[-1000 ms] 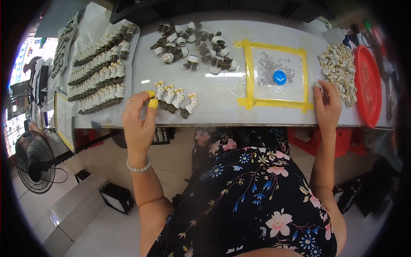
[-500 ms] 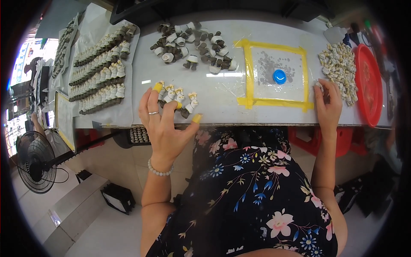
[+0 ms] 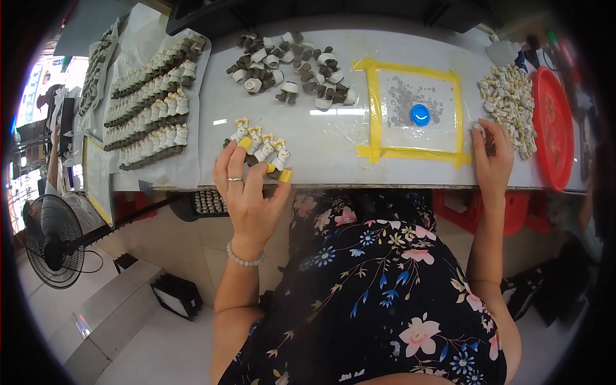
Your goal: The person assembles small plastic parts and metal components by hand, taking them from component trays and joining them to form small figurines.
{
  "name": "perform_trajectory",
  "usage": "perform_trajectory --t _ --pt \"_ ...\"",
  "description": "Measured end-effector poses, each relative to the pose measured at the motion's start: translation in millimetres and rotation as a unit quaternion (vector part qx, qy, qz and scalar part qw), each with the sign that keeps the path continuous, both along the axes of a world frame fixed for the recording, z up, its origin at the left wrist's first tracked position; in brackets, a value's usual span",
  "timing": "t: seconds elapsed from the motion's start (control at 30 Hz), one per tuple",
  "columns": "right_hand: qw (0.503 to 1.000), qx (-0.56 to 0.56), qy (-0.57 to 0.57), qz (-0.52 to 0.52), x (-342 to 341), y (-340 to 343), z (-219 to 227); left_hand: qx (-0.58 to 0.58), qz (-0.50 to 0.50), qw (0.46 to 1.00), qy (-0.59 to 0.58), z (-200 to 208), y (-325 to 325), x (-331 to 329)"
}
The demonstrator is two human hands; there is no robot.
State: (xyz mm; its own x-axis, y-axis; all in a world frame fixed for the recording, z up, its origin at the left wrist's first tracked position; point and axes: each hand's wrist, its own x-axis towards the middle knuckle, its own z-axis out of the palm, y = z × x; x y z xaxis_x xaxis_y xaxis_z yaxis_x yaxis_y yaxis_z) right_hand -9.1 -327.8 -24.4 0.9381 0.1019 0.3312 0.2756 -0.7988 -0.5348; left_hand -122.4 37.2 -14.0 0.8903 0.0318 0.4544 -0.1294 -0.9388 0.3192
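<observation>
At the near table edge, my left hand (image 3: 247,199) curls around a short row of small white figurines (image 3: 264,149) with yellow tops and dark bases. Yellow covers sit on several of its fingertips. The thumb and fingers press against the row from its sides, partly hiding the bases. My right hand (image 3: 493,160) rests beside the yellow-taped square (image 3: 370,115), its thumb and fingers pinched on a small whitish piece (image 3: 478,128) mostly hidden by the fingertips. Just beyond that hand lies a heap of small white-and-yellow pieces (image 3: 507,102).
A blue round cap (image 3: 419,115) sits inside the taped square. Loose dark-and-white figure parts (image 3: 289,67) lie scattered at the far middle. Rows of finished-looking figurines (image 3: 151,115) stand on a sheet at left. A red tray (image 3: 553,128) leans at right; a black fan (image 3: 54,240) stands lower left.
The rightmost figurine has moved left against the others, and my left thumb has closed in beside it. My right hand has barely moved.
</observation>
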Motion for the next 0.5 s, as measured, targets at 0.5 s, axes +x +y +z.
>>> perform_trajectory --t 0.5 --pt "1.000 0.004 0.000 -0.003 1 1 0 -0.049 -0.026 0.998 -0.006 12 15 -5"
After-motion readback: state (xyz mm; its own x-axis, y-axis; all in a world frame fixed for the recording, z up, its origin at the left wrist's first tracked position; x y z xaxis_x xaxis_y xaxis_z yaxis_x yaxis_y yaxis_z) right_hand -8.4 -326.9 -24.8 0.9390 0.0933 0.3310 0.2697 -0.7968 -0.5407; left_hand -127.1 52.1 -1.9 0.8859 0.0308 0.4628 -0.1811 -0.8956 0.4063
